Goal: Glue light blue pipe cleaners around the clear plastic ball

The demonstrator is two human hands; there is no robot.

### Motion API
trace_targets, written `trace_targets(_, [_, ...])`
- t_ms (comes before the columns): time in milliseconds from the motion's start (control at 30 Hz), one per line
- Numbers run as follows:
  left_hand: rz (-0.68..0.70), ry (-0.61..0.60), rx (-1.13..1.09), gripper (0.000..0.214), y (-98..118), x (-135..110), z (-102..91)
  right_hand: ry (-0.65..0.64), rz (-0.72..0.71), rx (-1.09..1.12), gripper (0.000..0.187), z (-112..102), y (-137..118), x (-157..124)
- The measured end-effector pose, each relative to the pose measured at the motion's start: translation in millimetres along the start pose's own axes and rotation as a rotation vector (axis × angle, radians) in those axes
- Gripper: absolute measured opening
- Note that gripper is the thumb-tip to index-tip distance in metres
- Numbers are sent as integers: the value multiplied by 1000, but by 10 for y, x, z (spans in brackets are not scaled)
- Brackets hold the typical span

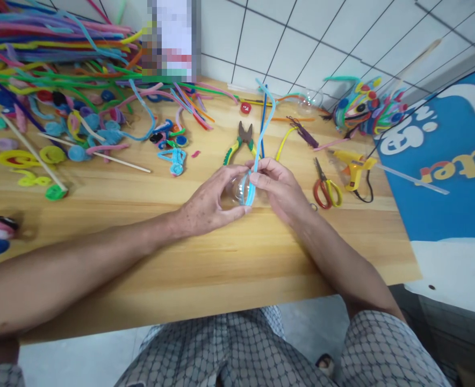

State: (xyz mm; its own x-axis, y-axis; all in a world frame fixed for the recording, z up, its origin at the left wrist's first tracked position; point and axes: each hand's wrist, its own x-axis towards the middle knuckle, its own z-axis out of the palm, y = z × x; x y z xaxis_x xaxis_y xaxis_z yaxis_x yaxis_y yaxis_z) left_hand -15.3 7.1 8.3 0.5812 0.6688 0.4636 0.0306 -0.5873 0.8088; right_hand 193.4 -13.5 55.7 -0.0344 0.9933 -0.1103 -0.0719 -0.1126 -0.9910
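Observation:
Between my two hands, over the middle of the table, is a clear plastic ball [237, 188]. My left hand [211, 201] curves around its left side, with the thumb at its lower edge. A light blue pipe cleaner [265, 129] is pinched in my right hand [275, 185] against the ball's right side. Its strands run down the ball, and a long free end rises toward the wall. Just beyond my hands lie pliers [245, 137] with green and yellow handles, jaws pointing away. Part of the handles is hidden behind my fingers.
Scissors [325, 188] and a yellow glue gun [353, 167] lie to the right. A large heap of pipe cleaners [52, 43] fills the back left, with small coiled shapes in front. Another clear ball [310, 101] rests by the tiled wall, near decorated colourful balls [358, 107].

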Motion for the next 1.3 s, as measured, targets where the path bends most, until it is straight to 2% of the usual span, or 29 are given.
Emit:
trace_targets(467, [18, 7, 6, 65, 12, 4, -2, 10, 35, 34, 46, -7, 33, 10])
trace_targets(733, [1, -5, 17, 66, -6, -2, -12, -27, 44, 35, 47, -9, 31, 4])
trace_targets(1100, [-26, 15, -31, 63, 29, -11, -20, -42, -28, 28, 51, 37, 72, -18])
trace_targets(1300, [1, 29, -53, 59, 26, -2, -21, -45, -69, -5, 51, 31, 94, -27])
